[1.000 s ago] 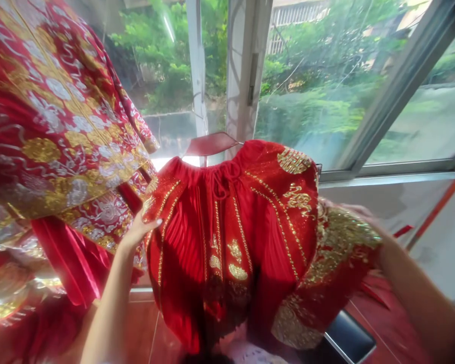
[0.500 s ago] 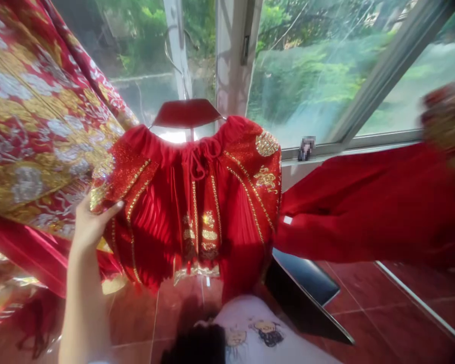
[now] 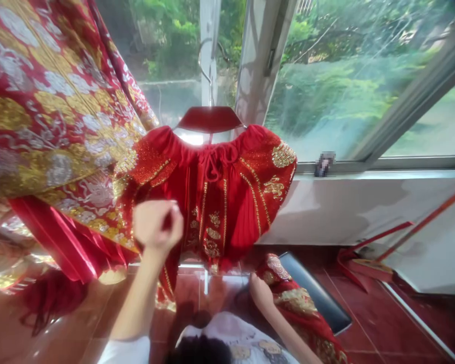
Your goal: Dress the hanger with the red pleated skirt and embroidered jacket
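A red pleated skirt (image 3: 227, 202) with gold embroidery hangs from a red hanger (image 3: 209, 119) in front of the window. My left hand (image 3: 156, 225) is closed on the skirt's left side, pinching the red cloth. My right hand (image 3: 258, 290) is low, below the skirt's hem, its fingers hidden against the hem's embroidered cloth (image 3: 284, 285), so what it holds is unclear. A red and gold brocade robe (image 3: 49, 121) hangs at the left, touching the skirt's left edge.
A window (image 3: 326, 76) with a white sill (image 3: 382, 174) runs behind the clothes. A dark flat object (image 3: 318, 301) lies on the red tiled floor (image 3: 382, 323). A red-handled tool (image 3: 387, 242) leans at the right.
My right hand has dropped the stretched-out red cloth from the right and come down below the skirt. My left hand moved from the skirt's left edge inward and closed on it.
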A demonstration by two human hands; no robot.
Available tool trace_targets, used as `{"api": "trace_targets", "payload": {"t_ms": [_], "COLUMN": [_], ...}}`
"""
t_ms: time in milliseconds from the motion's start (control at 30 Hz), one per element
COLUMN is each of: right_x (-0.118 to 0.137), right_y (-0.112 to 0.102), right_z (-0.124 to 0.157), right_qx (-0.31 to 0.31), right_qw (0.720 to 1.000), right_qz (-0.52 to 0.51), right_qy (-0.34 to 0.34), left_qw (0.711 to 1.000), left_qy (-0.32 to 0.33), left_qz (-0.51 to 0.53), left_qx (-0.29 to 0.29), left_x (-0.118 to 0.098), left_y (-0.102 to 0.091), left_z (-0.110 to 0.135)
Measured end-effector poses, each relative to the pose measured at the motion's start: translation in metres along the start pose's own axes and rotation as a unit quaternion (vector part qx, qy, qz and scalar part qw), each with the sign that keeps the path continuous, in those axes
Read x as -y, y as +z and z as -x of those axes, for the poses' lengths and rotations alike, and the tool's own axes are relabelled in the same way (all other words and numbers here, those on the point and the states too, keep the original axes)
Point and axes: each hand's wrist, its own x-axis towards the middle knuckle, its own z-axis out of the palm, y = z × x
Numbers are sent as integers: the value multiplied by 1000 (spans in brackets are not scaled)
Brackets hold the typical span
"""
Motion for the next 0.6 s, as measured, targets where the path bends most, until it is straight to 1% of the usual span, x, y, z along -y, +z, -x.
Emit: {"api": "trace_targets", "payload": {"t_ms": [33, 100, 167, 233, 300, 367, 400, 467, 533, 567, 600], "right_x": [-1, 0, 4, 10, 21, 39, 51, 82, 120, 140, 160], "right_y": [6, 10, 6, -3, -16, -34, -44, -69, -98, -114, -129], "right_z": [2, 5, 7, 8, 10, 13, 15, 22, 31, 37, 43], "right_qx": [12, 35, 58, 81, 105, 133, 145, 169, 174, 163, 123], "right_qw": [999, 992, 983, 973, 963, 954, 951, 944, 939, 937, 939], "right_qz": [45, 120, 176, 217, 245, 262, 263, 253, 218, 193, 153], "right_qy": [0, -4, -11, -19, -31, -56, -76, -132, -202, -240, -284], "left_qw": [999, 986, 966, 955, 956, 958, 955, 933, 898, 882, 871], "left_qy": [-15, -99, -175, -195, -185, -174, -174, -187, -194, -190, -181], "left_qz": [22, 36, 24, 2, -11, -8, -8, -20, -32, -32, -29], "left_qx": [36, 126, 192, 223, 226, 227, 239, 307, 394, 430, 456], "left_x": [-11, -23, -24, -19, -13, -8, -7, -6, -9, -10, -12], "left_y": [14, 45, 70, 82, 81, 71, 65, 52, 40, 35, 30], "left_z": [1, 2, 2, 6, 16, 35, 46, 72, 101, 116, 129]}}
